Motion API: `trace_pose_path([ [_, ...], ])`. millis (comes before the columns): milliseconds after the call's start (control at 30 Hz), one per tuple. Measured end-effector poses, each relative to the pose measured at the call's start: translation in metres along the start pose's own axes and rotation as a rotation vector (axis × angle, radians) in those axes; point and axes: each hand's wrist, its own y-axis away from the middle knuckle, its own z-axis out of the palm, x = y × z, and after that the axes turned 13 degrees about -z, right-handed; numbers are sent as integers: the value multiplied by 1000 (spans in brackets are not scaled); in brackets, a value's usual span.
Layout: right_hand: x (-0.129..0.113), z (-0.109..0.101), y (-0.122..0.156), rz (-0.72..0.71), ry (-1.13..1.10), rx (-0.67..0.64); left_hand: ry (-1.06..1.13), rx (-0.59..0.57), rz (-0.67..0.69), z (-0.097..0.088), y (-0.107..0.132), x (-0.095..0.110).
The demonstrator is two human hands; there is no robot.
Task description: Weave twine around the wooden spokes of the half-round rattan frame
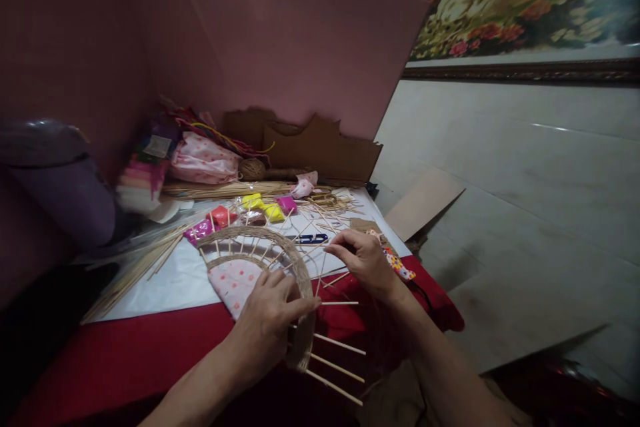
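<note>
Left hand (pixel 273 310) was clamped on the woven fan-shaped piece (pixel 294 259), which stood over the red cloth (pixel 165 353) and the near part of the white sheet (pixel 145 297). Apart from it, the right hand (pixel 363 259) pinched a thin strand (pixel 320 273), while blue-handled snips (pixel 315 239) lay just beyond the piece.

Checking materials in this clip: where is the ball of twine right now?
In the head view, the ball of twine sits left of centre toward the back, just right of the pink spotted cloth and in front of the cardboard.
</note>
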Motion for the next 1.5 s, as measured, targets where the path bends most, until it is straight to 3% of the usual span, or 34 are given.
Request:
trace_pose_path([
  [200,-1,12,-13,-130,127,-80,-10,-50,11,0,0,1],
  [433,2,20,-16,-178,220,-141,-34,-114,-28,-1,1,2],
  [1033,0,13,-22,-321,307,-180,-57,-173,-30,-4,1,5],
  [1333,22,4,-29,-220,261,-215,-45,-203,-19,-6,3,9],
  [1500,37,-7,-33,5,14,-199,-32,-211,-6,-11,3,11],
])
